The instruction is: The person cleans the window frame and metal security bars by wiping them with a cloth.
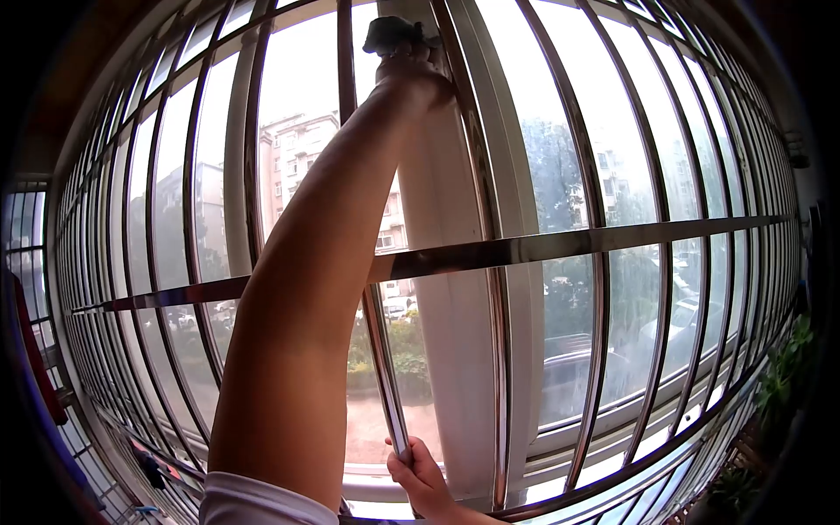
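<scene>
Two places at once: stretched high, anchored low

Up past the crossbar (542,248) on a long, slanting left arm (297,332), with a white sleeve (267,500) at its near end. And at its far end, right up at the top of the scene, the left hand (409,72), level with the gap between two bars, close by the pale window post (451,350). Gripped in that hand: a dark cloth (391,33), bunched, just above the knuckles, dark against the bright daylight. Too small and shaded up there to tell finger from finger, spread or pressed together. Impossible to tell, too, whether touching the post with the cloth.

Down to the near side, then, a little right of the middle: the right hand (422,479), wrapped round an upright bar (387,376), with fingers curled together about the shiny metal. A firm-looking hold, low down, well apart from the cloth.

Beyond the bars, plenty to see: a pinkish building (302,153) far off to the left, green bushes (413,360) lower down, and a hazy window pane (573,376) to the right of the post. On the near right edge, a leafy plant (781,372), in shadow.
</scene>
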### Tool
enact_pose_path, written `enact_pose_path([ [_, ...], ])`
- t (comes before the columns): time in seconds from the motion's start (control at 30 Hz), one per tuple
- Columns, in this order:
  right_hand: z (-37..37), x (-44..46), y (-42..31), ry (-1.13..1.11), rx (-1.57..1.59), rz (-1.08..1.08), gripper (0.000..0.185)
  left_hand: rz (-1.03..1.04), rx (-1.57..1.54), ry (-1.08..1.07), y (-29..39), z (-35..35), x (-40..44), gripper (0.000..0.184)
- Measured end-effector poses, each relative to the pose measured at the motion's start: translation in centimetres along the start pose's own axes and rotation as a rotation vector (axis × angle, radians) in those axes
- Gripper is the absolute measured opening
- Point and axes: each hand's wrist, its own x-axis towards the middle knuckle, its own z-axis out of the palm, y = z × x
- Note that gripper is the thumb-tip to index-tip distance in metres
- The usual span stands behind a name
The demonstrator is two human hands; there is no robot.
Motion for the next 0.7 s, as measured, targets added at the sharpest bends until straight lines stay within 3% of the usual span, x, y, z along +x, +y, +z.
enact_pose_path([
  [0.03,-1.2,-0.2,0.3,-0.096,-0.074,0.128,0.035,-0.061,-0.018,-0.043,0.2,0.3,-0.1,0.06],
  [0.13,-1.2,-0.2,0.7,-0.047,-0.084,0.073,0.03,-0.162,-0.242,-0.226,1.8,-2.7,-3.8,0.06],
  [0.17,-1.1,-0.2,0.4,-0.044,-0.077,0.069,0.03,-0.1,-0.165,-0.149,2.2,-2.9,-5.2,0.063],
  [0.33,-1.1,-0.1,0.3,-0.023,-0.07,0.052,0.03,-0.072,-0.269,-0.182,4.2,-3.3,-10.4,0.069],
  [0.43,-1.2,-0.1,0.3,-0.018,-0.08,0.07,0.03,0.028,-0.197,-0.25,5.3,-3.9,-13.7,0.066],
  [0.5,-1.3,0.0,0.5,-0.01,-0.078,0.067,0.029,0.06,-0.456,-0.208,5.5,-3.9,-15.2,0.059],
  [0.7,-1.1,0.0,0.2,0.017,-0.084,0.072,0.029,0.071,-0.401,-0.286,5.4,-4.9,-15.1,0.055],
])
